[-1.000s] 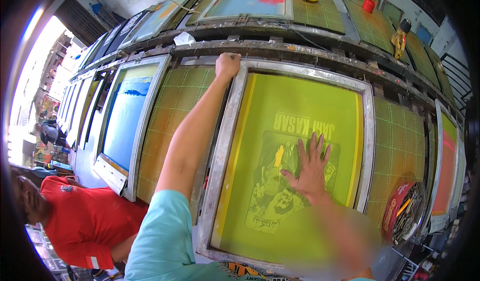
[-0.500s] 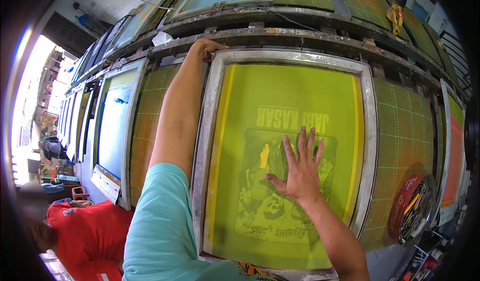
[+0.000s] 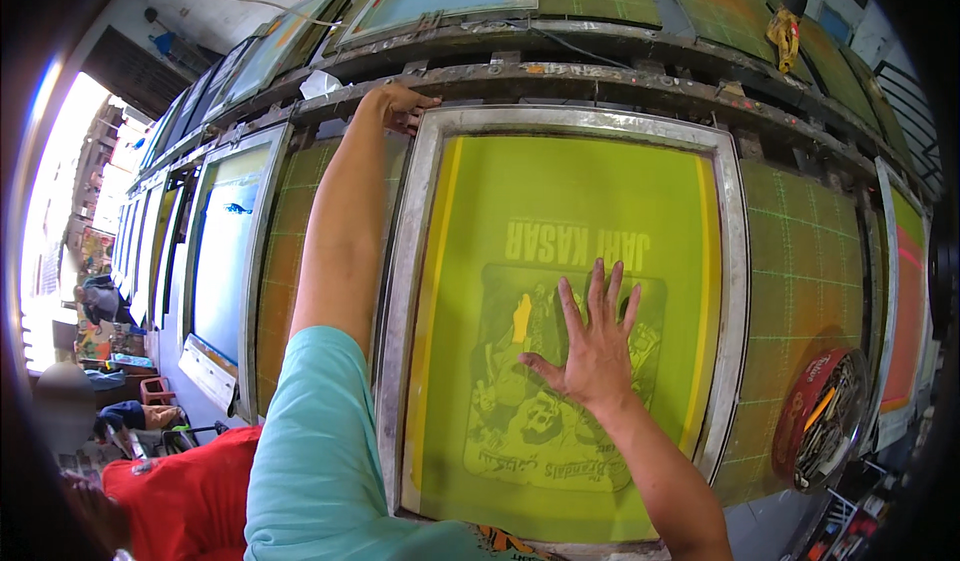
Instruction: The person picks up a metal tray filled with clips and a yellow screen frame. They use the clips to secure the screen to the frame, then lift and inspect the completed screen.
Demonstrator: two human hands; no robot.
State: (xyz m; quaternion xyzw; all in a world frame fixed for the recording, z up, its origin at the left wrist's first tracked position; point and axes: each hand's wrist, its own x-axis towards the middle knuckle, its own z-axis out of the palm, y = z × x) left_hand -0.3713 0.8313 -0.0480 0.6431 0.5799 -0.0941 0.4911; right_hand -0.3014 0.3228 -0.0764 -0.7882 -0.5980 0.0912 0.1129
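A large screen-printing screen point(image 3: 590, 181) with yellow-green mesh and a worn metal frame lies in front of me. Its mesh carries upside-down lettering and a picture panel. My right hand point(image 3: 598, 356) rests flat on the panel, fingers spread, with nothing in it. Stretched forward along the frame's left side, my left arm ends at the far left corner. There my left hand point(image 3: 398, 109) is bent over the dark rail point(image 3: 560, 79), its fingers curled beside the frame corner. Whatever lies under those fingers is hidden.
Green gridded boards point(image 3: 800, 261) flank the screen. At right stands a round red tub point(image 3: 800, 421) of pens and tools. Another screen with blue-white mesh point(image 3: 230, 261) leans at left. A person in a red shirt point(image 3: 190, 496) is low at left; a yellow tool point(image 3: 785, 36) lies beyond the rail.
My left hand has drawn slightly left, away from the frame corner, and its curled fingers show more. The right hand stays flat on the mesh. The red-shirted person has shifted lower.
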